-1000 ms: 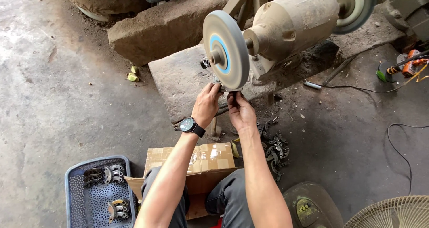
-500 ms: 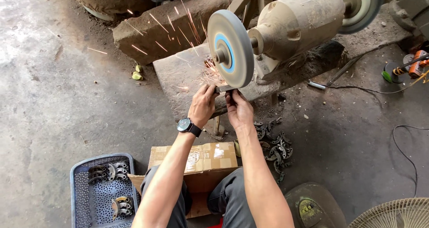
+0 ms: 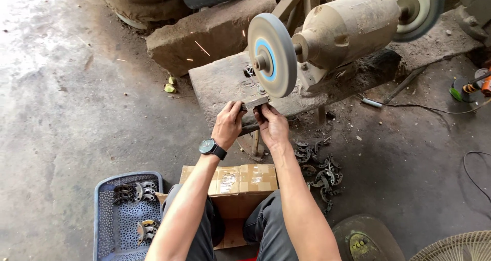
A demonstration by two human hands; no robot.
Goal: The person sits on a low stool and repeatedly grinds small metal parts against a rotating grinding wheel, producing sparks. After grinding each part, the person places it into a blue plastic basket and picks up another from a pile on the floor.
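Both my hands grip a small flat grey metal piece (image 3: 255,103) just below the rim of a grey grinding wheel (image 3: 272,55) with a blue centre. My left hand (image 3: 228,124), with a black watch on its wrist, pinches the piece's left end. On the right end is my right hand (image 3: 272,126). The wheel sits on a dusty bench grinder motor (image 3: 350,28), which carries a second wheel (image 3: 415,9) at its far end. A few sparks fly off to the left over a stone block (image 3: 207,33).
A blue plastic basket (image 3: 105,222) with several metal parts lies at my lower left. A cardboard box (image 3: 235,179) sits between my knees. More metal parts (image 3: 319,171) are piled on the floor at the right. Cables, a fan guard (image 3: 458,248) and a round lid (image 3: 365,240) lie further right.
The heavy spray of sparks seen half a second ago has thinned to a few. My hands still hold the metal piece at the wheel, now slightly lower under its rim.
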